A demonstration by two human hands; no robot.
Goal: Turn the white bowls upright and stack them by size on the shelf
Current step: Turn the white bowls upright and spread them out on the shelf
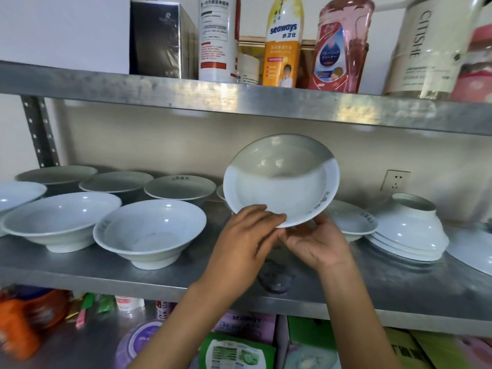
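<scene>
A white bowl (281,179) is held tilted above the middle metal shelf (80,267), its inside facing me. My left hand (247,241) pinches its lower rim from the front, and my right hand (316,243) supports the rim from beneath. Several white bowls stand upright on the shelf's left half, the closest one (149,230) just left of my hands. An upright bowl (351,222) sits behind my right hand. To the right, a stack of upside-down bowls (407,230) rests on the shelf.
The upper shelf (239,99) hangs close above the held bowl and carries bottles and boxes. Part of a white dish (474,251) shows at the far right edge. A wall socket (395,181) is behind. Packages fill the shelf below.
</scene>
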